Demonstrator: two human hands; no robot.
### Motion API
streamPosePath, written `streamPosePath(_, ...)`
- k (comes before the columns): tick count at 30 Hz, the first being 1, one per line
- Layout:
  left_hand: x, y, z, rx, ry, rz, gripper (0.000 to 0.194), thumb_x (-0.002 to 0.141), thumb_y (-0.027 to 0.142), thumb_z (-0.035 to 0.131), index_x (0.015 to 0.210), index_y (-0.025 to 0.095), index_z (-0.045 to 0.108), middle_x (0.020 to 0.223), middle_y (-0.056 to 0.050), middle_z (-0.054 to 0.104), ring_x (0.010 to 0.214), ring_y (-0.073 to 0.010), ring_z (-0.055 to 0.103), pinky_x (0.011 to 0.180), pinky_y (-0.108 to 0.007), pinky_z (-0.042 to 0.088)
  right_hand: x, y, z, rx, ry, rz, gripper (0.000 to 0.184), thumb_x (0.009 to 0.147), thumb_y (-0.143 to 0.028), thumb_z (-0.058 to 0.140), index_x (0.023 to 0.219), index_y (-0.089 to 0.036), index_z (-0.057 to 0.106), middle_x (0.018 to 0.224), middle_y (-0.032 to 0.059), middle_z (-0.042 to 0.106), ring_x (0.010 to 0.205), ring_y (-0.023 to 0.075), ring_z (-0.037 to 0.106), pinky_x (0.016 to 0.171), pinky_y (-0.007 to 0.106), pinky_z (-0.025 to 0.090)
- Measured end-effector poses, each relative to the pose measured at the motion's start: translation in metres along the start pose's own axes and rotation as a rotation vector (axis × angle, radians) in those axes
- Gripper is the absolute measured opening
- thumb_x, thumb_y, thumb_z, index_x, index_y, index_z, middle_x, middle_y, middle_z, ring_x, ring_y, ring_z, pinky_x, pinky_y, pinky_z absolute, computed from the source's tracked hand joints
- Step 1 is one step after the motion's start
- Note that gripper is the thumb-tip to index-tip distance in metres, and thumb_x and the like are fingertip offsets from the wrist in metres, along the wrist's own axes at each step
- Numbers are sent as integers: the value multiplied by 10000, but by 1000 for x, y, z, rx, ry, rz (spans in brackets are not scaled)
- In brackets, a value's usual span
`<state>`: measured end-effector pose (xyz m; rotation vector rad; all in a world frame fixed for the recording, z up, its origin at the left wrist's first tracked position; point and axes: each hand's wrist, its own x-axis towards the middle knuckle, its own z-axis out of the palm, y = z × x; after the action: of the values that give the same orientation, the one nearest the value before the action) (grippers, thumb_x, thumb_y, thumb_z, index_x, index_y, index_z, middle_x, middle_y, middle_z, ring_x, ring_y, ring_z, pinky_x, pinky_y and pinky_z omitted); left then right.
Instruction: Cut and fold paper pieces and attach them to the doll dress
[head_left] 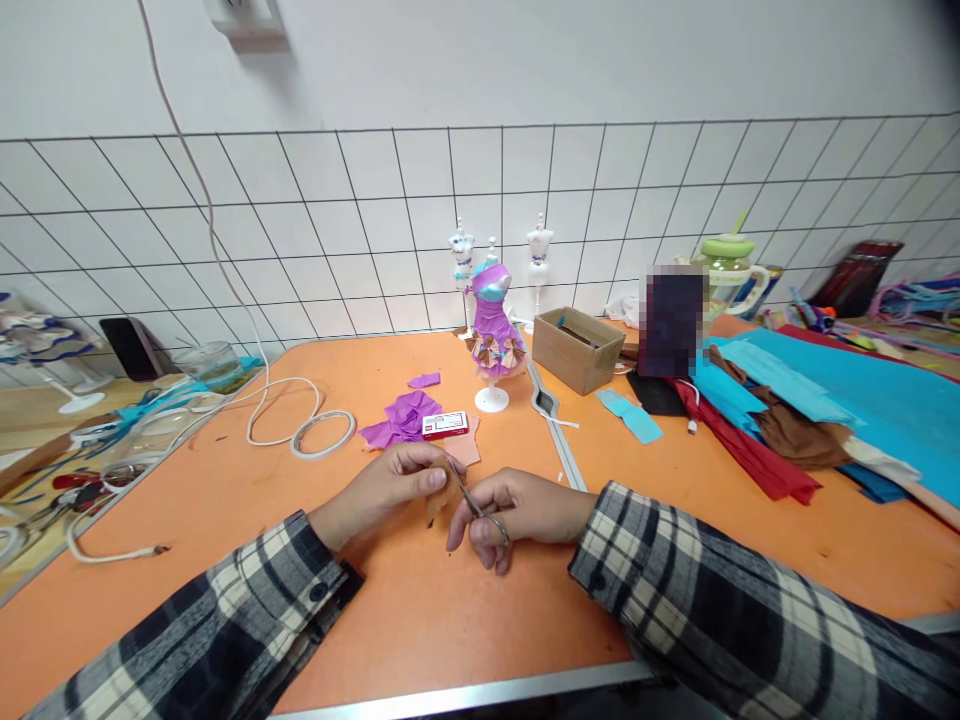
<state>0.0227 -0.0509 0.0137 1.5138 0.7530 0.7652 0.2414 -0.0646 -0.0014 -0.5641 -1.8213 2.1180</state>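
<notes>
My left hand (409,480) pinches a small piece of brown crepe paper (437,505), which hangs below the fingers. In my right hand (517,508) are small metal scissors (474,503), their tips at the paper beside my left fingertips. Just beyond the hands lie crumpled purple crepe paper (405,417), a red and white small box (445,426) and a peach paper piece (468,446). Behind them stands a mini dress form (493,315) in a purple paper dress with a brown and purple ruffled hem.
A cardboard box (578,349) sits right of the dress form, near a grey zipper-like strip (559,430). A tape roll (323,434) and white cable lie left. Coloured paper sheets (795,400) and a lidded jar mug (726,270) are at right.
</notes>
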Motion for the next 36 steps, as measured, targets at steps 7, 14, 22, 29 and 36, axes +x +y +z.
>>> streamPosePath(7,4,3,0,64,-45,-5,378,749,488,738,699,114,706,650,-27,630,620,-124,534,614,-245,414,1,1,1,17,-50,12,575,739,-595,693,1040,-106,650,740,2,593,644,94,600,595,226,543)
streamPosePath(14,4,-1,-1,51,-35,-4,370,725,487,760,679,123,710,679,-34,661,653,-132,569,643,-244,437,0,-1,1,10,-46,-11,531,755,-567,693,1011,-102,666,673,-18,571,600,81,576,583,209,510)
streamPosePath(22,4,0,0,121,-90,1,349,726,481,761,725,132,742,688,-32,661,645,-123,565,637,-237,430,1,1,1,14,-60,8,562,729,-577,711,1026,-102,669,702,-9,588,627,94,600,608,228,528)
streamPosePath(29,5,-1,0,147,-128,18,341,746,475,748,745,134,750,698,-39,671,645,-120,580,626,-227,435,1,2,1,10,-59,19,589,717,-593,712,1031,-97,671,723,1,602,627,99,609,611,238,532)
streamPosePath(36,5,1,0,149,-156,18,324,765,451,739,751,127,749,713,-50,685,658,-127,606,635,-231,458,1,2,1,5,-46,19,602,707,-615,709,1007,-95,669,699,-3,608,601,93,610,607,231,525)
